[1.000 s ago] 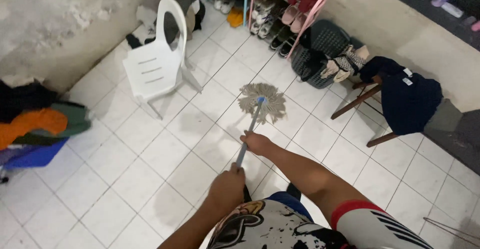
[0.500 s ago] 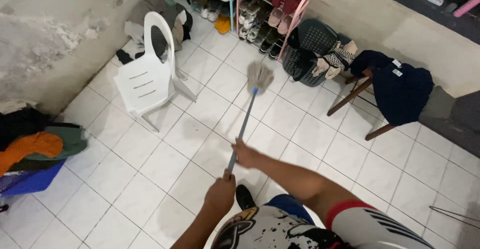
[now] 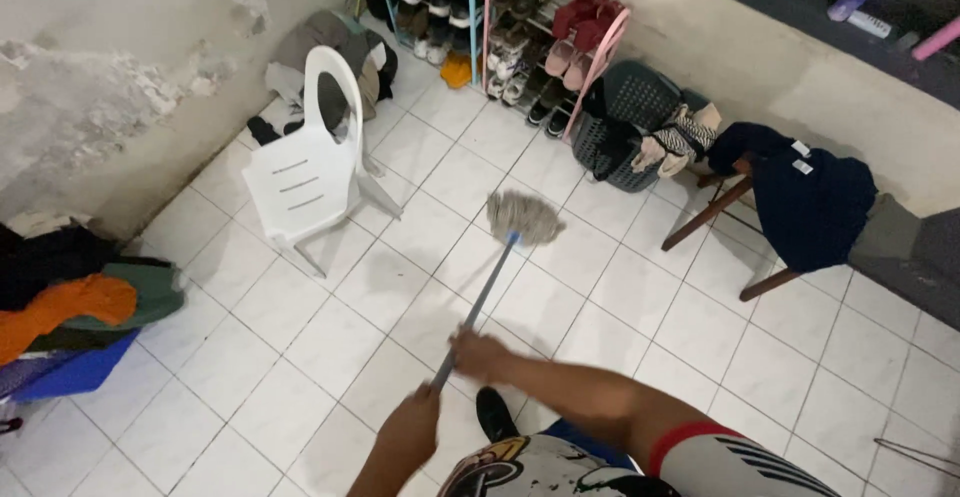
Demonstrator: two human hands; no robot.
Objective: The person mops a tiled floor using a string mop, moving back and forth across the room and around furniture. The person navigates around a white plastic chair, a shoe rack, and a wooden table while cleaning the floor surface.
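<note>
I hold a mop with a blue-grey handle (image 3: 478, 300) in both hands. My right hand (image 3: 478, 351) grips the handle higher along the shaft. My left hand (image 3: 412, 430) grips its near end, close to my body. The grey string mop head (image 3: 523, 216) lies on the white tiled floor (image 3: 300, 377), out in front of me, between the white plastic chair and the dark laundry basket. My dark shoe (image 3: 493, 413) shows just under my arms.
A white plastic chair (image 3: 310, 162) stands at the left. Shoe racks (image 3: 520, 27) line the far wall. A dark basket with clothes (image 3: 632, 127) and a wooden stool draped in dark cloth (image 3: 800, 197) stand at the right. A clothes pile (image 3: 75, 302) lies at the left.
The mop head was pushed out toward the shoe racks, then drawn back toward me and slightly right. Both hands slid lower in the view with the handle.
</note>
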